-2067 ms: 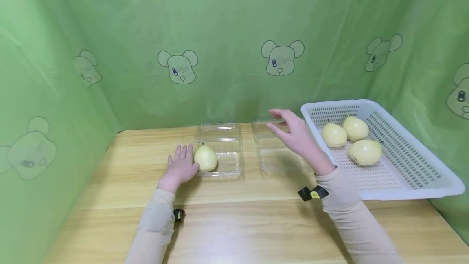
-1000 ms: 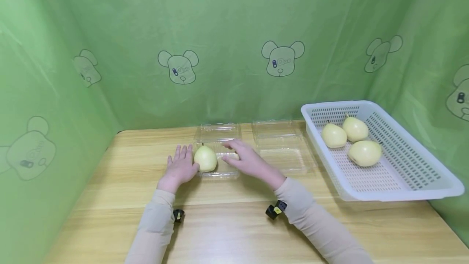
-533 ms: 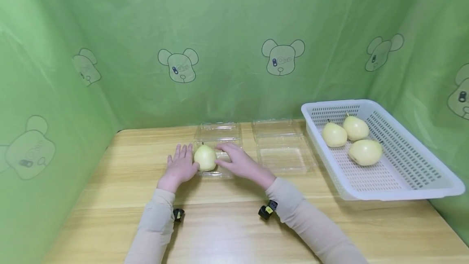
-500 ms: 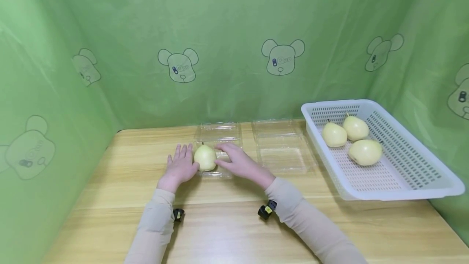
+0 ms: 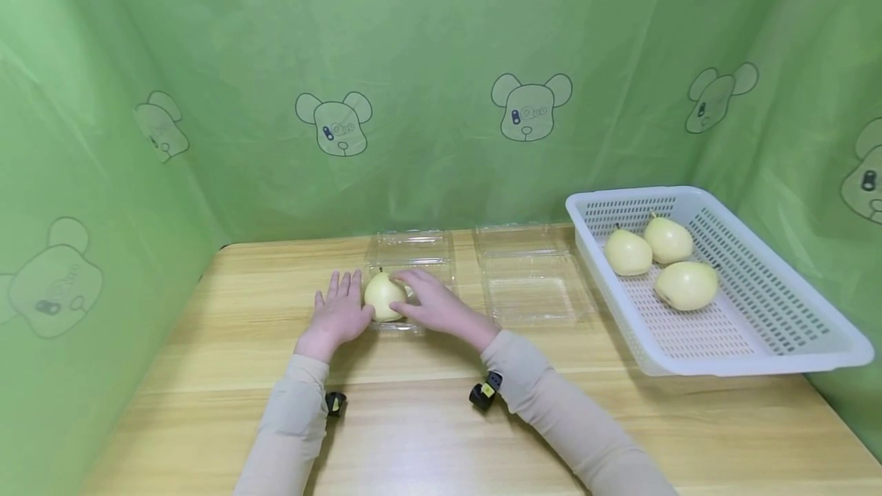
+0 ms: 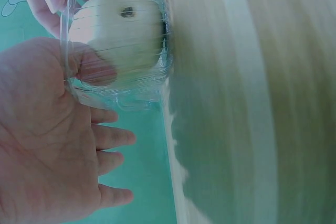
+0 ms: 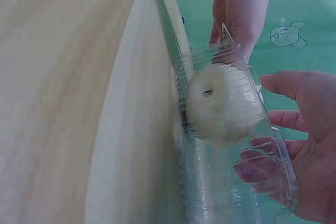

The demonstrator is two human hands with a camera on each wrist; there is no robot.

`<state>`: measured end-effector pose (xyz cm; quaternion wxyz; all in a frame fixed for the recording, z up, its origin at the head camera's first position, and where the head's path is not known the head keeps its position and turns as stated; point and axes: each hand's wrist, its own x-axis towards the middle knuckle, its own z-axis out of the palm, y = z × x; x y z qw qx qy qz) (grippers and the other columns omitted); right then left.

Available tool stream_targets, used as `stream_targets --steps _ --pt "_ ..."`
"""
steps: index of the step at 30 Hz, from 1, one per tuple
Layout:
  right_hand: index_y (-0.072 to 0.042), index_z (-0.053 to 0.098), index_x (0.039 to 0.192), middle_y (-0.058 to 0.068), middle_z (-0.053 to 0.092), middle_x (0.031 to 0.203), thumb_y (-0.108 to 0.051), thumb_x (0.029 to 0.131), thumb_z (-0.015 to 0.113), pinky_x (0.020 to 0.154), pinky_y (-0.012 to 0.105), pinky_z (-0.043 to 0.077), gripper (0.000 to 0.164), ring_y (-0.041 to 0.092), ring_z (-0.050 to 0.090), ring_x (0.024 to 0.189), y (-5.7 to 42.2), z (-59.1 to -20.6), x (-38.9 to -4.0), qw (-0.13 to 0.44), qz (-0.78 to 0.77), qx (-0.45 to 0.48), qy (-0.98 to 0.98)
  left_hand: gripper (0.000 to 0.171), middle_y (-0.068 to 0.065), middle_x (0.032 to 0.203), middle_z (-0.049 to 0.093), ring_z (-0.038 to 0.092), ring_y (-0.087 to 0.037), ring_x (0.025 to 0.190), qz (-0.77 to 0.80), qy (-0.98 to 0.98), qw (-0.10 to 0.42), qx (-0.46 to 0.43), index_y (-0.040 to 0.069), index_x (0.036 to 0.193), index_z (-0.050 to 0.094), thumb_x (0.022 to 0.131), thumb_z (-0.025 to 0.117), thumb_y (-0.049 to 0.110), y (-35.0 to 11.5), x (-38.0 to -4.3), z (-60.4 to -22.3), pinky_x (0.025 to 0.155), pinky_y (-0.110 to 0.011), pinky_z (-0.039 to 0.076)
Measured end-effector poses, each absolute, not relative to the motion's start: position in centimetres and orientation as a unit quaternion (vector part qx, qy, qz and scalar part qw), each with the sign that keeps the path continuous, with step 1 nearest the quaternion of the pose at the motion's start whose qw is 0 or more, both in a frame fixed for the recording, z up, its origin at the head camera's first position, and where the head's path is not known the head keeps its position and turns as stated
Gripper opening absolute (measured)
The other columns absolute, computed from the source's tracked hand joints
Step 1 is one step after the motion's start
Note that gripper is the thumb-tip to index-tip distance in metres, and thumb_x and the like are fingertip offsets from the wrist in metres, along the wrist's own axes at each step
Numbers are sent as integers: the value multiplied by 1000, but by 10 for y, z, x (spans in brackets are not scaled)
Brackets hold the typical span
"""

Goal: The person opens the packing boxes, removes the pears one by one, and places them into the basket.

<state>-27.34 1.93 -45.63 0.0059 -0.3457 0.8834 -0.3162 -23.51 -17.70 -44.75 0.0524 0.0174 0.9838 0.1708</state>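
Observation:
A pale yellow pear (image 5: 381, 298) stands stem up in the left part of a clear hinged plastic box (image 5: 412, 249), whose lid lies back behind it. My left hand (image 5: 335, 321) lies flat beside the box with fingers extended. Its thumb (image 6: 94, 66) reaches over the rim to the pear's left side. My right hand (image 5: 436, 305) is at the pear's right side, thumb and fingers loosely curved and spread. In the right wrist view the right thumb (image 7: 281, 83) is at the rim close to the pear; several fingertips show through the clear wall.
Another clear box (image 5: 530, 297) lies unfolded to the right, with nothing in it. Farther right, a white slotted basket (image 5: 747, 364) holds three pears (image 5: 687, 286). A green curtain (image 5: 427, 21) encloses the wooden table (image 5: 413, 435) at the back and sides.
My right hand has moved left from above the second box to the pear in the first one. The left hand and the pear have stayed in place.

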Motion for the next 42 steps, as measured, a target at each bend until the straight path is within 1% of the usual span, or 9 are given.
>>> stream_targets --steps 7,15,20,25,31,36,42 --pt "-10 47 143 12 50 144 -35 92 63 111 49 42 59 30 49 132 15 -457 -275 10 -314 -337 888 74 -23 162 12 0 -41 151 172 983 55 17 2 156 10 96 40 34 -177 -235 -447 118 -68 5" --pt "-13 46 144 15 45 148 -35 92 64 108 58 42 59 35 46 134 11 -456 -277 22 -315 -329 890 73 -23 162 12 -1 -41 151 177 982 58 14 2 156 10 97 39 34 -178 -235 -448 119 -68 4" --pt "-14 44 145 14 46 146 -36 91 65 105 54 46 62 34 49 131 7 -459 -281 28 -317 -332 888 74 -23 162 13 -1 -40 151 176 983 59 13 3 156 10 97 41 35 -178 -236 -449 119 -68 5" --pt "-17 41 148 15 44 147 -37 89 67 103 54 48 67 34 50 129 4 -461 -282 40 -314 -334 888 74 -23 162 12 -2 -41 151 175 983 58 15 3 156 9 97 40 35 -179 -236 -451 118 -68 4" --pt "-19 38 150 16 43 146 -35 86 72 100 53 50 74 35 51 127 -1 -462 -281 55 -309 -340 886 75 -22 163 11 -2 -40 152 170 983 62 13 3 156 8 97 40 36 -179 -237 -453 119 -68 4" --pt "-19 35 152 17 41 147 -33 84 75 97 51 52 80 35 51 126 -4 -460 -280 67 -304 -343 886 76 -22 163 11 -2 -40 152 173 983 61 12 3 156 8 97 40 37 -179 -236 -453 119 -67 4" --pt "-17 37 151 19 42 146 -30 81 76 95 51 54 81 37 50 126 -7 -457 -280 68 -302 -331 891 75 -22 162 12 -2 -41 151 175 983 59 14 3 156 9 97 40 37 -179 -236 -452 118 -68 4"
